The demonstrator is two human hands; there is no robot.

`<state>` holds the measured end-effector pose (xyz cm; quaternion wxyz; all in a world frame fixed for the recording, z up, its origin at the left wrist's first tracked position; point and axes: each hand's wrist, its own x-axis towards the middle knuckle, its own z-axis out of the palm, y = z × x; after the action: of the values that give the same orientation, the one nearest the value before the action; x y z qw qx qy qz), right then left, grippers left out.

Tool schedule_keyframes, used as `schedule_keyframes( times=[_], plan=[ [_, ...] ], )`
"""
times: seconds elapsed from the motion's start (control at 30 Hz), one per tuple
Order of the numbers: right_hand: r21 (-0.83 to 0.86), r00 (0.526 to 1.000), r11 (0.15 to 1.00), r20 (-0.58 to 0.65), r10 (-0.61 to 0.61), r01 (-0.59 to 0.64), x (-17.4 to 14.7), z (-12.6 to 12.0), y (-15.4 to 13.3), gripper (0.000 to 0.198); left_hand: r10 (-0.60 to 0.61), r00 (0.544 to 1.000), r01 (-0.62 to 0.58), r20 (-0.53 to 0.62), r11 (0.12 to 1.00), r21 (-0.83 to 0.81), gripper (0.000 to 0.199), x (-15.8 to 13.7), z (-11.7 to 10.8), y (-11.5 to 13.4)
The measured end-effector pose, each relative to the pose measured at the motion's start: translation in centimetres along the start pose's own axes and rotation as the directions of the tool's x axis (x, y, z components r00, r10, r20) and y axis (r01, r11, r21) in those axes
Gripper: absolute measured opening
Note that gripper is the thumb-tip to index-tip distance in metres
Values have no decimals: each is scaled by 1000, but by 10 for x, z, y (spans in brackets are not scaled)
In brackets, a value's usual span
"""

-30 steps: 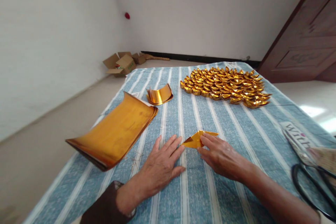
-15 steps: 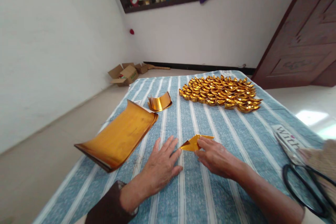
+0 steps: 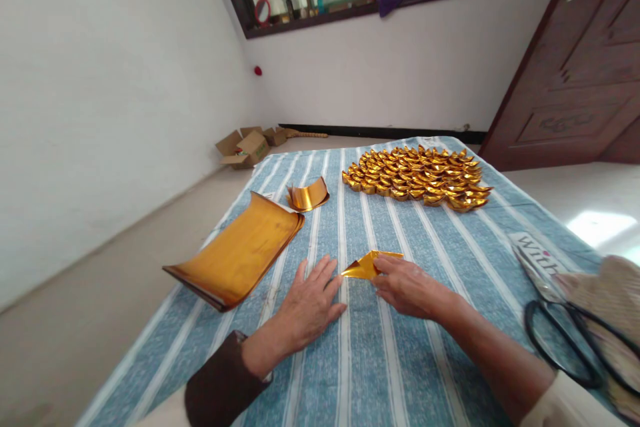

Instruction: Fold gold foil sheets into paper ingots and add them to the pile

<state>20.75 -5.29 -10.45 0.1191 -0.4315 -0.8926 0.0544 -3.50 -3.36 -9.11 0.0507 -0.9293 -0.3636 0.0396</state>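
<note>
Folded foil [image 3: 363,269] lies on striped cloth [image 3: 363,367] between two hands. The right hand [image 3: 411,287], fingers bent together, grips its right side; the left hand [image 3: 309,307] rests palm-down, open, grasping nothing, index fingertip at the foil's left point.

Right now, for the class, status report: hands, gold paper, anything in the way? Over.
Right hand: fingers on the folded gold paper. Left hand: palm down, fingertip at the paper's left point. Scissors off right, apart from the paper, not blocking.
</note>
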Motion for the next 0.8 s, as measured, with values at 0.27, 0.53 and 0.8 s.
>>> schedule_keyframes(
  times=[0.27, 0.53, 0.8],
  plan=[
    [30, 1000, 1000, 6, -4, 4, 0, -4, 1, 17, -19, 1000, 19, 11, 999, -34, 37, 0, -3, 2],
    [34, 1000, 999, 20, -2, 1, 0, -4, 3, 15, -122, 989, 111, -81, 985, -133, 16, 28, -16, 7],
    [43, 999, 999, -33, -12, 14, 1, 0, 4, 11, -232, 973, 222, -13, 944, -244, 11, 58, -14, 13]
  ],
)
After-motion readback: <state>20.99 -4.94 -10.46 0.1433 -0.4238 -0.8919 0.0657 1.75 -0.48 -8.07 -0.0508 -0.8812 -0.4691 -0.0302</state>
